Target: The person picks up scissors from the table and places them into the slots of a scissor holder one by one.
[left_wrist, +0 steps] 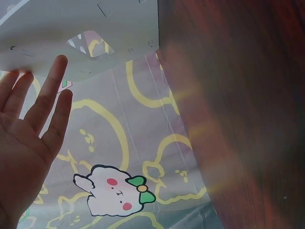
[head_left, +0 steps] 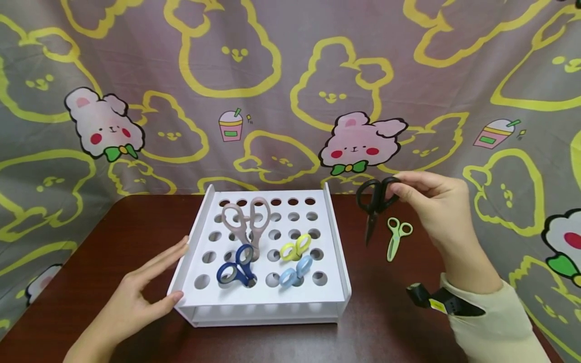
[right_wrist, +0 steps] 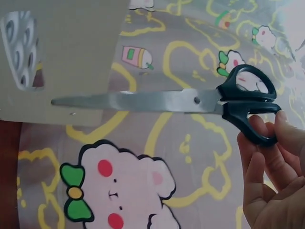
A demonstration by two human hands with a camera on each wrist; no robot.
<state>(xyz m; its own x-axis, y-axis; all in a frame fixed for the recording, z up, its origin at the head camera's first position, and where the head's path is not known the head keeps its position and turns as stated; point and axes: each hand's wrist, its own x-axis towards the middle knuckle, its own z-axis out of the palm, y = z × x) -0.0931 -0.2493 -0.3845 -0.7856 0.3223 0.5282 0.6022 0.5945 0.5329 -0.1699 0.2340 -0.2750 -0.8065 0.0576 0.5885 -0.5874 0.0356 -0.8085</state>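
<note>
My right hand [head_left: 438,201] pinches one handle loop of a pair of black-handled scissors [head_left: 374,202], held in the air right of the white rack with the blades pointing down. In the right wrist view the scissors [right_wrist: 157,100] have their blades together. My left hand [head_left: 131,297] rests its fingers against the left side of the white rack [head_left: 260,297]; its fingers [left_wrist: 56,78] look extended in the left wrist view. Standing in the rack's holes are grey-pink scissors [head_left: 252,242], dark blue scissors [head_left: 245,272], yellow scissors [head_left: 296,248] and light blue scissors [head_left: 296,272].
Small green scissors [head_left: 394,242] lie on the dark red-brown table [head_left: 376,312], right of the rack and under the black pair. Behind the table hangs a cartoon-patterned curtain [head_left: 281,60]. Raised side walls [head_left: 338,237] flank the rack's holed top.
</note>
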